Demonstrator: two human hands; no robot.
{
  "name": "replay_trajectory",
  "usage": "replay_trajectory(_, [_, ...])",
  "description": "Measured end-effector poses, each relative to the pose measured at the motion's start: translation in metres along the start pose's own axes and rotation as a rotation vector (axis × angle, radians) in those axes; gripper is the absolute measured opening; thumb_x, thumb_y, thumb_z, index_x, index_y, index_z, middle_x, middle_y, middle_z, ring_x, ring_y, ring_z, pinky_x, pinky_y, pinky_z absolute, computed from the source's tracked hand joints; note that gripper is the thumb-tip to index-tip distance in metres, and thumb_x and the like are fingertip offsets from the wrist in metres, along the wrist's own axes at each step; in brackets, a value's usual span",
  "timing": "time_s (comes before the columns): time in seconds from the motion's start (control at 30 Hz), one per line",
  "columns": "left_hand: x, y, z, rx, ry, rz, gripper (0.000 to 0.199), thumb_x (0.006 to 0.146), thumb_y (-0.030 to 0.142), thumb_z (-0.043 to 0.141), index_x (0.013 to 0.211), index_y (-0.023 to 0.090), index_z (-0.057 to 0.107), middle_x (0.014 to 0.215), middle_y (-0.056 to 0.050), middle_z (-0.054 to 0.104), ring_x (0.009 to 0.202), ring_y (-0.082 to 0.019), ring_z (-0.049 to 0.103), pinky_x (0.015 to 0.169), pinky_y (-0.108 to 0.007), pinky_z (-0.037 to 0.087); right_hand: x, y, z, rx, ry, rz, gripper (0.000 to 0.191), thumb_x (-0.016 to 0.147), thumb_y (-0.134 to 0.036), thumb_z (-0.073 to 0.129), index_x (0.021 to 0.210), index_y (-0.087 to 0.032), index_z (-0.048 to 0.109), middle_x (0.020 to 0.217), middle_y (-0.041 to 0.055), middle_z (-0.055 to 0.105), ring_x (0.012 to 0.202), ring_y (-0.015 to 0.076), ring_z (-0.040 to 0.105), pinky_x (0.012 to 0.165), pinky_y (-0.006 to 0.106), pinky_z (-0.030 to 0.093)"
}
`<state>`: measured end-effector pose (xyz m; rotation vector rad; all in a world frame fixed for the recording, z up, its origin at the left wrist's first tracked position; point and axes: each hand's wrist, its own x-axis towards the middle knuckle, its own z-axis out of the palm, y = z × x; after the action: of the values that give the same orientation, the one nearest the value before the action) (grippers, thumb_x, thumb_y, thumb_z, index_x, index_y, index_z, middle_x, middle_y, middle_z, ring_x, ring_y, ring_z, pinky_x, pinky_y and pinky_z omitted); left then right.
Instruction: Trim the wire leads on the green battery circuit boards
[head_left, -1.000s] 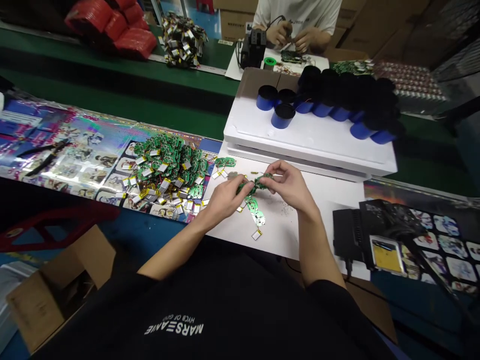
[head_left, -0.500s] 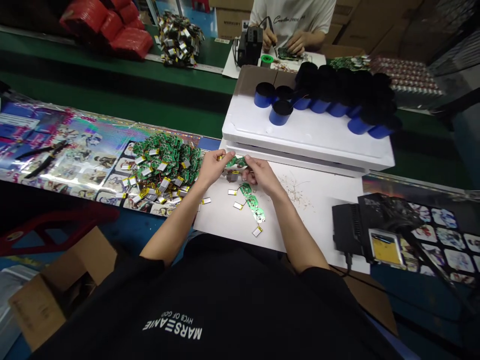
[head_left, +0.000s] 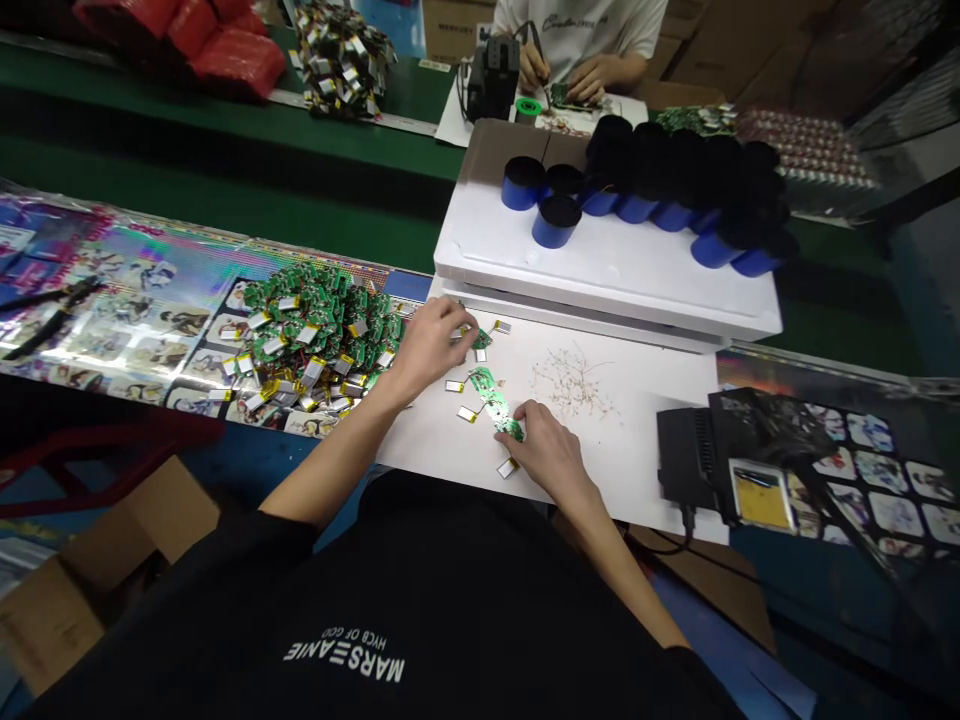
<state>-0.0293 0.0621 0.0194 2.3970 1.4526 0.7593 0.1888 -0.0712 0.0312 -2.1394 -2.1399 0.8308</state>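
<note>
A small green circuit board [head_left: 482,340] with silver battery cells wired to it lies at the upper left of the white work sheet. The curled fingers of my left hand [head_left: 436,343] are closed at its left end and partly cover it. Nearer to me lies a green circuit board strip [head_left: 491,398], with small battery cells such as this one [head_left: 466,414] on wires beside it. My right hand [head_left: 551,450] pinches the near end of this strip between thumb and fingers. One more cell [head_left: 508,468] sits just below those fingertips.
On the left is a heap of circuit boards with cells [head_left: 322,330]. Blue cylinders [head_left: 556,222] stand on a white foam block [head_left: 600,275] ahead. Wire scraps [head_left: 574,385] and a black soldering station [head_left: 690,460] are to the right. A co-worker's hands [head_left: 589,78] work opposite.
My hands have moved apart. The upper board, earlier held up between both hands, is now lower, at my left hand. My right hand has come down towards me onto the strip's near end.
</note>
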Motion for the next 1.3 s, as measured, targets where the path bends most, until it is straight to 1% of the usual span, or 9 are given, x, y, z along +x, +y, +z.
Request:
replay_trajectory(0.13, [-0.009,0.020,0.010,-0.006,-0.304,0.189,0.026,0.098,0.036,0.068,0.111,0.018,0.080,0.106,-0.012,0.068,0.105,-0.031,0.062,0.089,-0.042,0.046,0.002,-0.001,0.003,0.072,0.030,-0.026,0.024,0.092,-0.033,0.071,0.105,-0.026,0.052,0.114,0.0067,0.068,0.087,0.0252,0.070,0.062,0.031,0.037])
replay_trajectory(0.4, [0.006,0.042,0.021,0.060,-0.460,0.269,0.016,0.093,0.020,0.063,0.089,0.019,0.078,0.104,-0.012,0.069,0.109,-0.032,0.062,0.093,-0.042,0.042,-0.003,0.008,0.014,0.390,-0.002,-0.094,0.026,0.090,-0.027,0.065,0.113,-0.031,0.053,0.087,-0.0038,0.067,0.074,0.0224,0.066,0.063,0.030,0.040])
replay_trajectory(0.57, [-0.019,0.031,-0.056,-0.295,-0.562,0.055,0.017,0.094,0.033,0.063,0.092,0.022,0.076,0.100,-0.007,0.073,0.094,-0.024,0.066,0.086,-0.033,0.046,-0.005,0.025,0.017,0.766,-0.045,-0.101,0.020,0.089,-0.040,0.074,0.103,-0.026,0.070,0.077,-0.0035,0.062,0.068,0.0186,0.057,0.065,0.032,0.047])
replay_trajectory(0.7, [-0.110,-0.005,-0.127,-0.380,-1.052,-0.344,0.017,0.088,0.039,0.066,0.087,0.026,0.076,0.097,-0.002,0.079,0.090,-0.024,0.070,0.082,-0.029,0.047,-0.003,0.037,0.011,1.063,-0.060,-0.087,0.030,0.088,-0.053,0.077,0.092,-0.024,0.074,0.074,-0.0017,0.063,0.065,0.0175,0.055,0.061,0.032,0.047])
replay_trajectory(0.8, [-0.189,-0.036,-0.146,-0.055,-1.178,-0.648,0.026,0.081,0.046,0.064,0.074,0.023,0.074,0.079,-0.007,0.078,0.077,-0.030,0.071,0.069,-0.033,0.043,0.004,0.040,0.003,1.157,-0.054,-0.080,0.037,0.087,-0.060,0.076,0.087,-0.023,0.074,0.068,-0.0017,0.061,0.062,0.0172,0.054,0.059,0.031,0.046])
replay_trajectory(0.93, [-0.236,-0.051,-0.142,0.160,-1.046,-0.746,0.018,0.075,0.040,0.060,0.071,0.023,0.064,0.077,-0.010,0.075,0.077,-0.032,0.072,0.068,-0.035,0.042,0.015,0.035,-0.008,1.130,-0.021,-0.137,0.045,0.092,-0.066,0.068,0.078,-0.023,0.070,0.063,-0.0011,0.059,0.061,0.0176,0.054,0.061,0.031,0.045])
replay_trajectory(1.03, [-0.217,-0.034,-0.137,0.145,-0.962,-0.725,0.011,0.070,0.032,0.061,0.076,0.024,0.060,0.077,-0.006,0.073,0.074,-0.028,0.069,0.066,-0.033,0.040,0.021,0.027,-0.017,1.098,-0.010,-0.185,0.045,0.094,-0.065,0.067,0.078,-0.023,0.070,0.063,-0.0007,0.061,0.063,0.0181,0.057,0.064,0.032,0.046])
replay_trajectory(1.13, [-0.176,-0.002,-0.132,-0.038,-0.900,-0.643,0.025,0.085,0.047,0.060,0.075,0.024,0.060,0.074,-0.003,0.070,0.070,-0.026,0.065,0.066,-0.034,0.041,0.022,0.017,-0.023,1.056,0.021,-0.187,0.043,0.093,-0.064,0.068,0.081,-0.023,0.073,0.062,-0.0004,0.061,0.062,0.0188,0.057,0.063,0.032,0.046])
replay_trajectory(1.3, [-0.102,0.055,-0.094,-0.257,-0.144,-0.323,0.030,0.102,0.051,0.053,0.112,0.028,0.068,0.120,-0.009,0.075,0.116,-0.030,0.066,0.103,-0.040,0.047,0.021,-0.006,-0.027,1.053,0.020,-0.237,0.040,0.090,-0.063,0.072,0.084,-0.023,0.076,0.062,-0.0013,0.060,0.058,0.0186,0.057,0.060,0.032,0.046])
